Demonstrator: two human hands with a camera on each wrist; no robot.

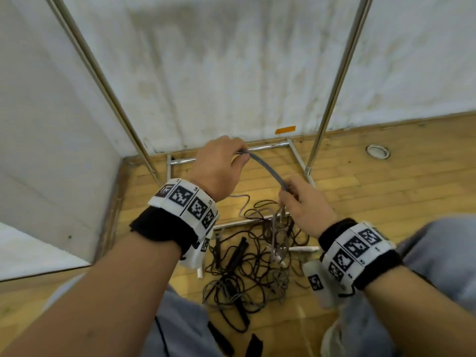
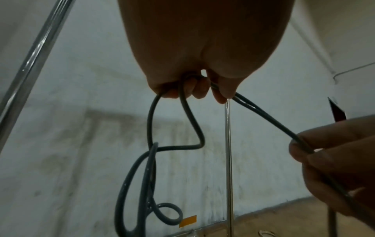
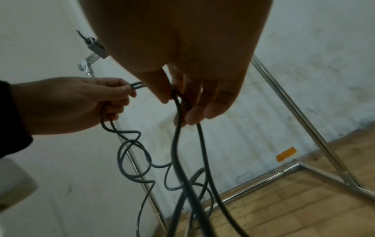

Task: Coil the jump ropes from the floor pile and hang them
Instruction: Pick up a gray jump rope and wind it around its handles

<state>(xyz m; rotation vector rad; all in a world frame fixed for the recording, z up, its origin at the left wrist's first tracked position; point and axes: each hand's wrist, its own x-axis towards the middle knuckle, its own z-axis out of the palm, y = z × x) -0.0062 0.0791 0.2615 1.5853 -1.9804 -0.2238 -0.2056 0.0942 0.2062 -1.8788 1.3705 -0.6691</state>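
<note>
I'm mid-coil on the grey jump rope [image 1: 265, 168] — my left hand [image 1: 219, 166] pinches its doubled strands, my right hand [image 1: 304, 202] grips them lower, above the floor pile [image 1: 247, 266] — next I'd gather another loop.

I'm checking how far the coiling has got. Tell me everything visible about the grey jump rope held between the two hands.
The grey jump rope is a thin, smooth, plastic-looking cord. A doubled stretch arcs between the left hand, which pinches it at the fingertips, and the right hand, whose fingers curl round it. Below each hand, loose kinked loops hang toward the tangled pile of darker ropes on the wooden floor. No neat coil is formed, and its handles cannot be made out.
</note>
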